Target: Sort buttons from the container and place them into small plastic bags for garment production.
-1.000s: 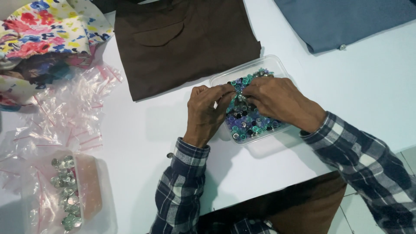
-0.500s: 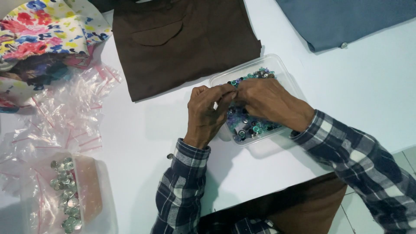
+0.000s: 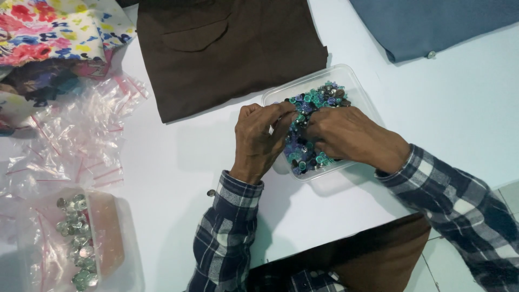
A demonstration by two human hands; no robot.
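Our left hand [image 3: 259, 141] and right hand [image 3: 351, 138] cover middle of clear tray [image 3: 354, 81]; whatever fingertips pinch between them, we cannot make out. Beads [image 3: 319, 97] too small to tell shapes. Blue cloth [image 3: 432, 24] cut off at 1 o'clock edge, floral fabric [image 3: 48, 27] at 11, second plastic tub [image 3: 116, 243] at 7. Our right sleeve [image 3: 465, 216] runs off at 4.

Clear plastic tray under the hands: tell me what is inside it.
The clear plastic tray holds a heap of small teal, purple and dark snap buttons. The left hand and right hand cover its middle, so what the fingers pinch is hidden.
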